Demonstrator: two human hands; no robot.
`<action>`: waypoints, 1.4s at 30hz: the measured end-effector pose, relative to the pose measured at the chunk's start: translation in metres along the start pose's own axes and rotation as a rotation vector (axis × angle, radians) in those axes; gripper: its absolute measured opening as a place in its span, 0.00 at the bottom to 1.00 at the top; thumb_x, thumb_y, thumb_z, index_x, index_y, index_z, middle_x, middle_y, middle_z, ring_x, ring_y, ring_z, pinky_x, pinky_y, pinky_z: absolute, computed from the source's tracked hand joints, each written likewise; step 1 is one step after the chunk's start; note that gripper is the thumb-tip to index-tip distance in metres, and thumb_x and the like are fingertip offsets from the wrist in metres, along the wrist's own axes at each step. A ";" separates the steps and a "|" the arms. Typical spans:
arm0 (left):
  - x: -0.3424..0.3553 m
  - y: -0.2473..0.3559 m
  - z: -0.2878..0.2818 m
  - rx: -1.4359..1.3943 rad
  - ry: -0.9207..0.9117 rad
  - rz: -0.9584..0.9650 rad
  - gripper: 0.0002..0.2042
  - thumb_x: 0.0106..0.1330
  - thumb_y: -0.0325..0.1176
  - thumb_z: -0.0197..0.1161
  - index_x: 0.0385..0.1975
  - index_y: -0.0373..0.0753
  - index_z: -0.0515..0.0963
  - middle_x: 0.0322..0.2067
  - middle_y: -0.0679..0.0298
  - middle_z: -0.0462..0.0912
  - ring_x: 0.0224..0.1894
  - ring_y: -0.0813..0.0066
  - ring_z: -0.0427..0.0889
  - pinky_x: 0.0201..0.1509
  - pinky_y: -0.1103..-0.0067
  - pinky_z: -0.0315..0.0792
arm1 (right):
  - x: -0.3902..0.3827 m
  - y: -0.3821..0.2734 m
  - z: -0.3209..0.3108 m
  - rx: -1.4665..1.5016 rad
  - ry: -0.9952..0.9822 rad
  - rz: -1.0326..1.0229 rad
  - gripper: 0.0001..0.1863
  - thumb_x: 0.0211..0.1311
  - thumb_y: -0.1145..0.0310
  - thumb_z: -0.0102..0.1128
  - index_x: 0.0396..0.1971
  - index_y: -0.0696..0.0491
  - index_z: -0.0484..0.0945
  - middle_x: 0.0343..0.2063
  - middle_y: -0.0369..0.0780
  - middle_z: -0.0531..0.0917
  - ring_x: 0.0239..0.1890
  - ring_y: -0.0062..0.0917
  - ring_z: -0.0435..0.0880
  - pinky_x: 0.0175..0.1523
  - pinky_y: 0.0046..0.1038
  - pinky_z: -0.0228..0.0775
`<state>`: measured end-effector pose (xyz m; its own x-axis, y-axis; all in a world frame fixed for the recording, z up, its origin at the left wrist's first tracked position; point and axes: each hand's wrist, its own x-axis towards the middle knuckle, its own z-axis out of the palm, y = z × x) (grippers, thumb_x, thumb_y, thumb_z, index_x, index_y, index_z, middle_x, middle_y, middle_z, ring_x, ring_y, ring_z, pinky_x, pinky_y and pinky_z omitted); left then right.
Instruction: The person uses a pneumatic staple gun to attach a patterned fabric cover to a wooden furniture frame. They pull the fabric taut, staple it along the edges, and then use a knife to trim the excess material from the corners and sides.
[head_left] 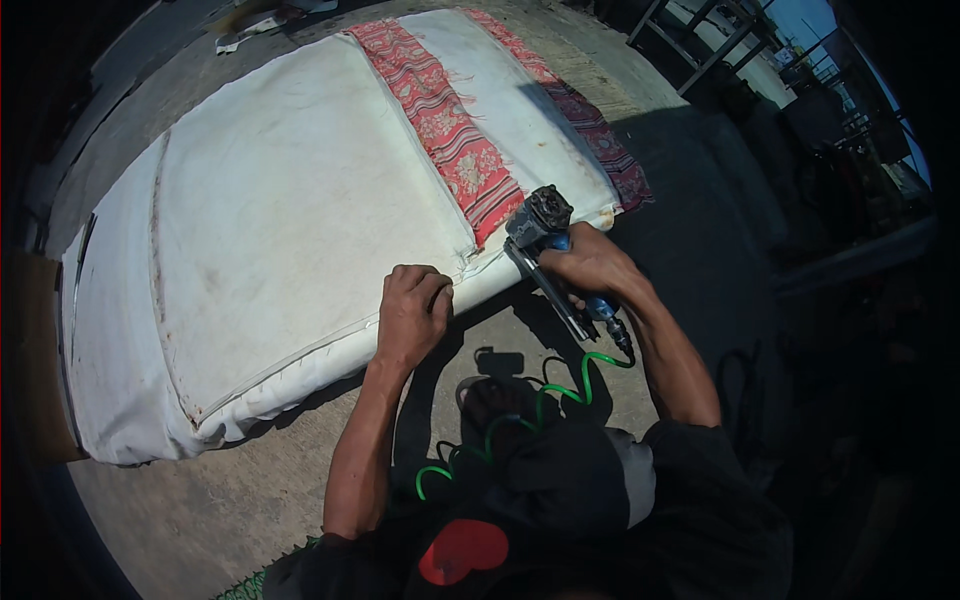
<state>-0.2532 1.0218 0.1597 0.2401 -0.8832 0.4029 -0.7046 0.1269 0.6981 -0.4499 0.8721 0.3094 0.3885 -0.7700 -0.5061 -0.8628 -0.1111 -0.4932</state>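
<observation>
A large padded piece covered in white fabric lies before me, with a red patterned cloth strip running across it and another red strip along its right side. My left hand is closed, its fingers curled and pressed on the fabric at the near edge, left of the strip's end. My right hand grips a blue and black pneumatic staple gun by its handle. The gun's head is at the near edge, beside the strip's end; whether its nose touches the fabric is hidden.
A coiled green air hose runs from the gun's handle past my lap. Concrete floor surrounds the padded piece. A metal frame stands at the far right, in front of dark shaded clutter. Scraps lie at the far left.
</observation>
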 end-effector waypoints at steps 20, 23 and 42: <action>-0.351 -0.034 -0.379 0.426 0.256 -1.025 0.11 0.66 0.31 0.62 0.42 0.33 0.84 0.39 0.50 0.86 0.42 0.55 0.86 0.48 0.67 0.77 | 0.188 -0.260 0.146 -0.123 0.149 -0.728 0.41 0.56 0.60 0.64 0.69 0.63 0.63 0.60 0.55 0.76 0.60 0.42 0.80 0.64 0.36 0.69; -0.366 -0.081 -0.401 0.362 0.536 -1.053 0.12 0.68 0.33 0.61 0.45 0.34 0.83 0.43 0.51 0.87 0.46 0.57 0.86 0.52 0.68 0.77 | 0.104 -0.325 0.179 -0.300 0.105 -0.805 0.36 0.56 0.60 0.63 0.64 0.63 0.70 0.60 0.56 0.76 0.61 0.44 0.79 0.66 0.38 0.69; -0.188 -0.346 -0.493 0.816 0.406 -1.084 0.31 0.74 0.50 0.45 0.74 0.46 0.59 0.75 0.51 0.54 0.78 0.49 0.47 0.79 0.50 0.34 | 0.218 -0.717 0.497 -0.613 -0.139 -1.465 0.28 0.61 0.67 0.61 0.63 0.56 0.71 0.55 0.54 0.78 0.56 0.48 0.80 0.61 0.44 0.75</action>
<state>0.2750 1.3665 0.1342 0.9771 -0.1661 0.1331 -0.1986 -0.9362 0.2900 0.4144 1.0961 0.2009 0.9581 0.2812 0.0541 0.2853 -0.9222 -0.2611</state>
